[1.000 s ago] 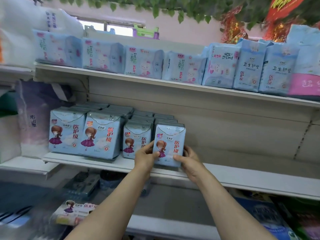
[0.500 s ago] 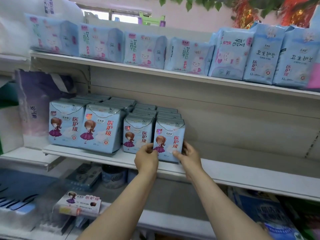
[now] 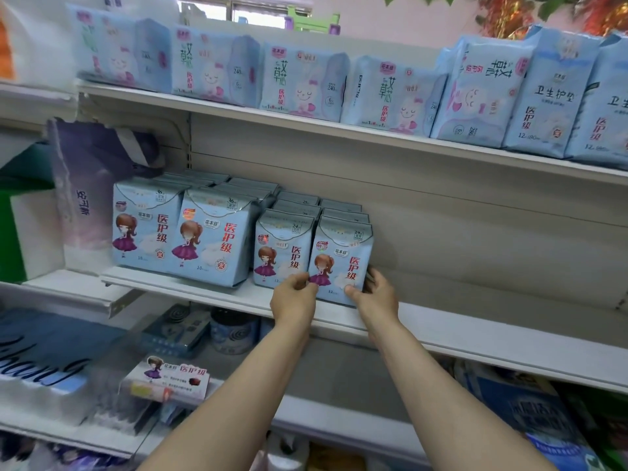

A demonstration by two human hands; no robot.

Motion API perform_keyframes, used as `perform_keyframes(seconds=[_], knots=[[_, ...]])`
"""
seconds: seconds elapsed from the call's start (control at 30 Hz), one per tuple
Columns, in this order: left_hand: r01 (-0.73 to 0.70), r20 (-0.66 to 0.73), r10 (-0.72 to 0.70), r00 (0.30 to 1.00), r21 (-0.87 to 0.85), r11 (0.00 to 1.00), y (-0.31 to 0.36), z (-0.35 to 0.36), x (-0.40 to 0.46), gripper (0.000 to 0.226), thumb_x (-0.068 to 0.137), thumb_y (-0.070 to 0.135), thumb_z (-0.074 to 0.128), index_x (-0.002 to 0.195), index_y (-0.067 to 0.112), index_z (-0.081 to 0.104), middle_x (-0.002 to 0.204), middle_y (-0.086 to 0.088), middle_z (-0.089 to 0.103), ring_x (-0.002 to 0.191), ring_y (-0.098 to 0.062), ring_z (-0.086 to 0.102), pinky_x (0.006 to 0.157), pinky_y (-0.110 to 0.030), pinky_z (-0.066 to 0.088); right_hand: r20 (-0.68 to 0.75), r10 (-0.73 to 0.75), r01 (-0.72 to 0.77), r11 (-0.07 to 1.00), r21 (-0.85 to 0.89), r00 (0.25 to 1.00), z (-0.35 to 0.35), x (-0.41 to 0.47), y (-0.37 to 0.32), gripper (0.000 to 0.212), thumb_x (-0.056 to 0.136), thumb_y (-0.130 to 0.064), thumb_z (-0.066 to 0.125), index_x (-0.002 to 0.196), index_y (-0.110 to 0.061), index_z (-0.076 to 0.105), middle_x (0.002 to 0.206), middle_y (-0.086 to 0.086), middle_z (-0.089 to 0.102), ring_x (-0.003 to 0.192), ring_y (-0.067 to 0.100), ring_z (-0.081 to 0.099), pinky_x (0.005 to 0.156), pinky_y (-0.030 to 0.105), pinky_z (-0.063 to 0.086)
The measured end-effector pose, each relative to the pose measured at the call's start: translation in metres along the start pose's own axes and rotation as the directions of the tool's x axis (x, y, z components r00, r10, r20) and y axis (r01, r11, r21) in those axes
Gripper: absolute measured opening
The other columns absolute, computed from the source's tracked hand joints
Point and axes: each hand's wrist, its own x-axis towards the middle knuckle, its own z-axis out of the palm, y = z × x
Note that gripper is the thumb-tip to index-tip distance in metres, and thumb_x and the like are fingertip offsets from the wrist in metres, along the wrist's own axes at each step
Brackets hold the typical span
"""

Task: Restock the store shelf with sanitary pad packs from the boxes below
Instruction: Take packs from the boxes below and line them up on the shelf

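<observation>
A light-blue sanitary pad pack (image 3: 341, 256) with a cartoon girl stands upright at the front of the middle shelf (image 3: 475, 329), at the right end of a row of similar packs (image 3: 283, 248). My left hand (image 3: 295, 294) pinches its lower left corner. My right hand (image 3: 375, 294) cups its lower right corner, thumb on the front face. Two larger packs (image 3: 178, 232) stand further left on the same shelf.
The upper shelf (image 3: 306, 125) carries a row of blue pad packs. A box with the same cartoon print (image 3: 166, 380) lies on the lower shelf beside round tins (image 3: 232, 329). To the right of the held pack the middle shelf is bare. A purple bag (image 3: 91, 185) hangs at left.
The pack has gone from slightly raised to standing on the shelf, pushed back level with its neighbour. Both hands slid down to its lower corners. The view tilted down a little.
</observation>
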Motion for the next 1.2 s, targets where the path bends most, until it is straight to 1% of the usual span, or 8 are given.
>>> perform_keyframes(seconds=[0.23,0.4,0.47,0.57,0.83,0.93,1.07,1.2], knots=[[0.022,-0.055,-0.031,0.998,-0.152,0.988,-0.002,-0.038,0.004,0.018,0.091,0.022,0.070,0.107,0.019,0.062,0.101,0.003,0.066,0.099,-0.022,0.065,0.098,-0.045,0.053,-0.267,0.132,-0.143,0.990,-0.022,0.955,0.019,-0.019,-0.005,0.067,0.082,-0.027,0.080,0.140,-0.015,0.050,0.133,0.005,0.062,0.116,0.024,0.063,0.104,0.042,0.049],[-0.067,-0.168,0.036,0.985,-0.185,0.980,0.008,-0.090,0.022,0.020,0.091,0.019,0.069,0.106,0.016,0.057,0.088,0.005,0.063,0.086,-0.021,0.061,0.086,-0.039,0.052,-0.450,0.095,-0.098,0.995,0.017,0.888,0.051,-0.043,-0.024,0.030,0.085,-0.021,0.074,0.109,-0.021,0.055,0.116,0.003,0.063,0.102,0.022,0.063,0.092,0.035,0.051],[-0.089,-0.212,0.054,0.976,-0.160,0.983,0.013,-0.110,0.028,0.024,0.092,0.020,0.067,0.112,0.016,0.055,0.105,-0.002,0.064,0.092,-0.020,0.058,0.082,-0.032,0.044,-0.424,0.116,-0.106,0.993,0.047,0.898,0.069,-0.050,-0.030,0.024,0.088,-0.019,0.071,0.109,-0.016,0.058,0.111,0.000,0.063,0.101,0.020,0.061,0.094,0.034,0.049],[-0.086,-0.247,0.057,0.967,-0.108,0.990,0.017,-0.140,0.044,0.040,0.092,0.020,0.069,0.129,0.017,0.054,0.133,-0.011,0.050,0.112,-0.027,0.055,0.094,-0.038,0.047,-0.326,0.177,-0.145,0.982,0.121,0.929,0.104,-0.059,-0.041,0.018,0.089,-0.016,0.067,0.107,-0.012,0.066,0.109,0.002,0.068,0.098,0.021,0.062,0.094,0.036,0.052],[-0.074,-0.168,0.064,0.984,-0.055,0.996,0.025,-0.192,0.074,0.057,0.098,0.018,0.063,0.151,0.018,0.042,0.157,-0.008,0.034,0.140,-0.029,0.040,0.112,-0.038,0.036,0.054,0.329,-0.332,0.910,0.249,0.943,0.185,-0.084,-0.066,0.009,0.101,-0.013,0.055,0.107,-0.016,0.061,0.091,0.000,0.063,0.091,0.019,0.064,0.095,0.042,0.056],[-0.060,-0.080,0.055,0.995,-0.069,0.996,0.023,-0.201,0.085,0.055,0.098,0.016,0.062,0.150,0.018,0.044,0.154,-0.005,0.044,0.139,-0.026,0.044,0.113,-0.038,0.037,0.051,0.314,-0.318,0.929,0.190,0.948,0.208,-0.081,-0.063,0.025,0.096,-0.016,0.057,0.119,-0.018,0.066,0.097,0.002,0.075,0.095,0.024,0.072,0.086,0.039,0.061],[-0.074,0.011,0.074,0.997,0.037,0.997,0.018,-0.202,0.094,0.052,0.098,0.018,0.060,0.148,0.020,0.047,0.151,-0.004,0.047,0.138,-0.026,0.045,0.110,-0.037,0.039,-0.059,0.274,-0.263,0.952,0.155,0.960,0.215,-0.075,-0.054,0.023,0.087,-0.013,0.056,0.090,-0.025,0.075,0.095,0.002,0.078,0.097,0.027,0.072,0.082,0.040,0.059],[-0.089,0.030,0.086,0.996,0.128,0.988,0.013,-0.201,0.106,0.051,0.097,0.019,0.062,0.147,0.021,0.049,0.151,-0.008,0.048,0.136,-0.028,0.047,0.108,-0.036,0.041,-0.090,0.234,-0.222,0.966,0.130,0.968,0.217,-0.081,-0.054,0.028,0.089,-0.005,0.055,0.090,-0.023,0.077,0.091,-0.005,0.077,0.095,0.018,0.071,0.075,0.030,0.053]])
